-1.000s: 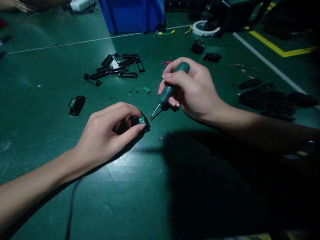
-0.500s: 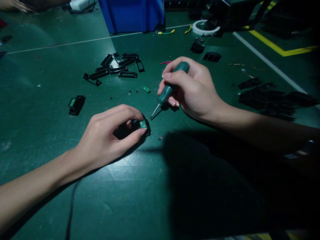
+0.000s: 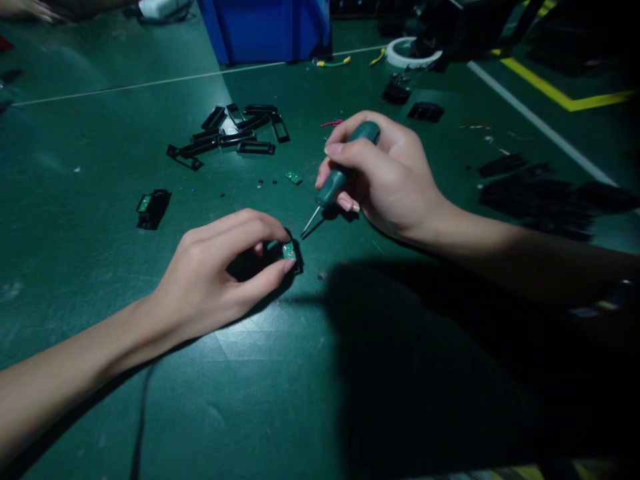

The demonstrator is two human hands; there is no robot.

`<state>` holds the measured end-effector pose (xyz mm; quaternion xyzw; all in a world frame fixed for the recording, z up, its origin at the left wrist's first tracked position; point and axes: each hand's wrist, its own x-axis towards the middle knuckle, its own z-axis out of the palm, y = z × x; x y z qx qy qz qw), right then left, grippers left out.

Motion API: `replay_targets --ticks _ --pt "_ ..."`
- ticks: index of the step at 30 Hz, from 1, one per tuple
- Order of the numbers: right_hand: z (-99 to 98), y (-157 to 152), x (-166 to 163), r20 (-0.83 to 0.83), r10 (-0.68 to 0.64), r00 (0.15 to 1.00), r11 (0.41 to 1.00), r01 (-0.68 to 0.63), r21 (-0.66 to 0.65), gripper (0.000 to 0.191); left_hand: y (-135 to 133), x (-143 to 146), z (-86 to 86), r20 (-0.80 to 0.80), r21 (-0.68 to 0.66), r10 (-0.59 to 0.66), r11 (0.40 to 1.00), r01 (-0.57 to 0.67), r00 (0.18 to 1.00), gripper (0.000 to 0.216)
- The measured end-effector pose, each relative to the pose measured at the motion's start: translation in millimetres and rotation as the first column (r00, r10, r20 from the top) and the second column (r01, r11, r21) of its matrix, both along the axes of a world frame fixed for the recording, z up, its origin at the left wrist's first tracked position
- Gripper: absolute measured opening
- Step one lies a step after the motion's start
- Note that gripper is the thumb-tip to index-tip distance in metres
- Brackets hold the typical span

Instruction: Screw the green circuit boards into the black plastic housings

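Note:
Between the thumb and fingers of my left hand (image 3: pixel 225 267) is a small black housing with a green circuit board (image 3: pixel 289 251) in it, held on the table top. My right hand (image 3: pixel 385 173) grips a screwdriver (image 3: pixel 334 185) by its dark green handle. The metal shaft slants down to the left, and its tip sits just right of the housing, apart from it. Another black housing with a green board (image 3: pixel 153 208) stands left of my left hand. Beyond the screwdriver tip lies a loose green circuit board (image 3: pixel 293 177).
Several black rectangular frames (image 3: pixel 237 139) lie in a loose group farther back. A blue bin (image 3: pixel 267 33) and a white ring-shaped roll (image 3: pixel 395 59) stand behind them. Dark parts (image 3: pixel 540 200) are heaped at the right. Another person's hand (image 3: pixel 50 10) shows at the top left.
The held housing and the fingers of my left hand have shifted very slightly to the right. My right hand and the screwdriver have hardly moved.

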<state>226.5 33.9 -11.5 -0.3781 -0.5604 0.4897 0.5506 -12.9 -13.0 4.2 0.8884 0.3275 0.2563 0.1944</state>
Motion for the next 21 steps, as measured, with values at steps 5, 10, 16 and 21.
replay_targets --ticks 5,10,16,21 --pt "2.0 -1.1 -0.2 0.016 -0.003 1.0 1.0 0.003 0.0 0.012 -0.5 -0.4 0.1 0.012 0.001 -0.01 1.0 0.01 1.0 0.019" --pt "2.2 -1.8 -0.8 0.023 -0.008 1.0 1.0 0.008 -0.007 0.012 -0.5 -0.6 -0.4 0.016 0.0 -0.017 1.0 0.017 1.0 0.017" --pt "2.5 -1.2 -1.1 0.023 -0.006 1.0 1.0 0.007 -0.009 0.012 -0.8 -0.1 -0.4 0.018 0.022 -0.025 0.999 0.024 1.0 0.018" --pt "2.4 -1.6 -0.8 0.02 -0.005 1.0 1.0 0.005 -0.009 0.012 -0.9 -0.2 -1.1 0.008 0.019 -0.027 0.999 0.027 1.0 0.018"
